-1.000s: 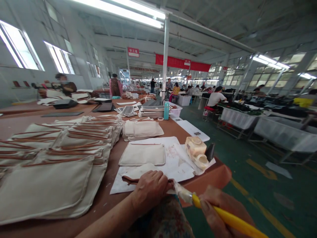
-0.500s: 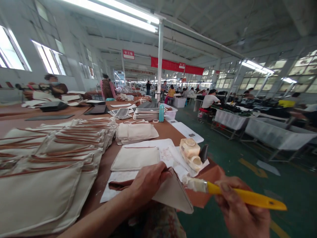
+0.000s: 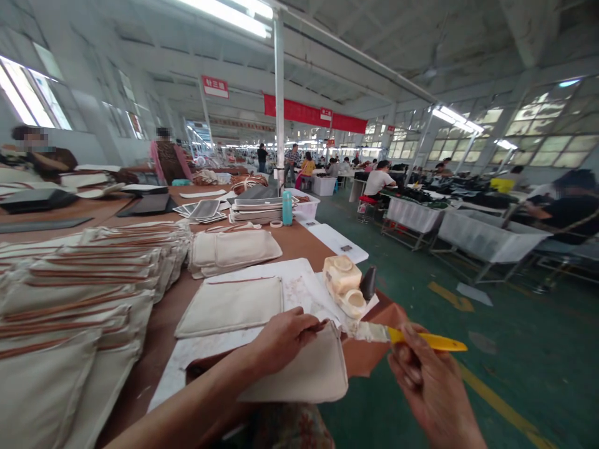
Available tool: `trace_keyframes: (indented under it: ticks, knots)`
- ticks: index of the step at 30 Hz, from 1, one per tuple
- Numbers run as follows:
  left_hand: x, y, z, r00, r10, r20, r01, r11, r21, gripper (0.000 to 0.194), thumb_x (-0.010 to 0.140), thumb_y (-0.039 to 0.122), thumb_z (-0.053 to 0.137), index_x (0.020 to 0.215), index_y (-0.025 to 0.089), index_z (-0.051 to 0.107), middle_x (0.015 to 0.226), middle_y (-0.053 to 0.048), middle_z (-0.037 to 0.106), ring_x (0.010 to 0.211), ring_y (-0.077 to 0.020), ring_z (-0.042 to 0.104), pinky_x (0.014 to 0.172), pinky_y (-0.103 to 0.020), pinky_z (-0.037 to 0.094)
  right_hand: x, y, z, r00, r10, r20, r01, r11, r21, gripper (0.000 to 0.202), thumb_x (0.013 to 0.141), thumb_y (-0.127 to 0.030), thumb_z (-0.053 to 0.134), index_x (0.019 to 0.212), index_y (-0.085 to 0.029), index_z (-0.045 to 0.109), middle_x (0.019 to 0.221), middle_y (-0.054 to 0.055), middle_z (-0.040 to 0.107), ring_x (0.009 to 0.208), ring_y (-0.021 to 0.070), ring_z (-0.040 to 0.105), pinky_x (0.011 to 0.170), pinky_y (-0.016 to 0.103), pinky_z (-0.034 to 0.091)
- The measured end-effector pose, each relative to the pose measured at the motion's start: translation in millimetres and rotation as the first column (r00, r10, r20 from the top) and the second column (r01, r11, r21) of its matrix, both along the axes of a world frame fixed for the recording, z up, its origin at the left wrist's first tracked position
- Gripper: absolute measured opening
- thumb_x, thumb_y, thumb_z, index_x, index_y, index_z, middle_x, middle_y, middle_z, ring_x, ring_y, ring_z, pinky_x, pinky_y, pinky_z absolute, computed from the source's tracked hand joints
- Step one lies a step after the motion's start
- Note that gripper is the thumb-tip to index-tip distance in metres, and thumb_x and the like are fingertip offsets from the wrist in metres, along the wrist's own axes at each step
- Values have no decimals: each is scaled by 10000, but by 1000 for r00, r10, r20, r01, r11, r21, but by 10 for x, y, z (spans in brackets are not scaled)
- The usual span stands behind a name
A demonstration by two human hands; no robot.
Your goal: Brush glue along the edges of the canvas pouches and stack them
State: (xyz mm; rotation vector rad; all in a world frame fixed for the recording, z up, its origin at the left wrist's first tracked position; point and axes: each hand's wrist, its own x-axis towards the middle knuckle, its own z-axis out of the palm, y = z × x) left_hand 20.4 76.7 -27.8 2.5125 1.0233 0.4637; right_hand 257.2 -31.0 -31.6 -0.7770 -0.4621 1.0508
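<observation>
My left hand (image 3: pixel 285 340) is closed on the upper edge of a cream fabric panel (image 3: pixel 304 374) with a brown edge, which it holds over the near edge of the table. In my right hand (image 3: pixel 421 368) is a yellow-handled brush (image 3: pixel 437 341), its pale, coated bristles pointing left beside the panel's upper right corner. Whether the bristles touch the panel I cannot tell. Another cream panel (image 3: pixel 234 305) lies flat on white paper (image 3: pixel 299 274) just beyond my left hand. An open, glue-smeared plastic container (image 3: pixel 344 274) stands past the brush.
Overlapping cream panels with brown edges (image 3: pixel 107 274) cover the table's left side. Further back are a cream stack (image 3: pixel 236 249), a turquoise bottle (image 3: pixel 287 209) and a metal post (image 3: pixel 279 100). White bins (image 3: pixel 486 236) stand on the green floor at right. Several people work around the hall.
The view has turned slightly right. The held panel now lies flatter, with more of its face showing. The brush remains near its corner, its handle turned further away from me.
</observation>
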Motion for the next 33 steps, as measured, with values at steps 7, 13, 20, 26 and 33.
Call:
trace_keyframes:
  ticks: [7, 13, 20, 26, 33]
  knots:
    - [23, -3, -7, 996, -49, 74, 58, 990, -126, 223, 993, 303, 446, 1045, 268, 660, 960, 4, 682, 849, -159, 624, 716, -216, 399, -163, 182, -89, 932, -109, 345, 86, 993, 81, 325, 834, -430, 800, 867, -170, 609, 519, -59, 437, 410, 73, 348, 365, 151, 261]
    - [3, -80, 84, 985, -83, 151, 117, 966, -231, 248, 973, 284, 446, 802, 193, 601, 783, 17, 585, 744, -137, 550, 651, -206, 367, -120, 385, -101, 638, -209, 741, 167, 977, 131, 328, 923, -477, 687, 865, -161, 620, 602, -18, 505, 472, 117, 468, 422, 211, 368]
    - [19, -114, 111, 974, -68, 218, 137, 936, -324, 245, 967, 301, 444, 808, 179, 584, 787, 16, 559, 761, -134, 523, 656, -203, 354, -139, 249, 139, 450, -345, 824, 187, 938, 291, 214, 979, -373, 620, 871, -189, 630, 653, -14, 561, 518, 129, 527, 466, 215, 419]
    - [6, -208, 173, 973, -24, 228, 115, 911, -396, 284, 967, 332, 440, 797, 169, 598, 774, 14, 535, 750, -133, 504, 642, -207, 349, -266, 201, 210, 266, -484, 834, 121, 875, 469, 102, 994, -241, 583, 905, -204, 618, 787, 3, 602, 672, 138, 587, 622, 223, 474]
    - [-117, -376, 329, 974, 15, 227, 92, 888, -451, 307, 974, 357, 436, 899, 166, 663, 813, 6, 600, 752, -141, 522, 650, -212, 378, -189, 117, 222, 124, -513, 849, 18, 857, 515, 108, 1005, -275, 581, 943, -196, 623, 803, 16, 632, 671, 159, 618, 607, 256, 487]
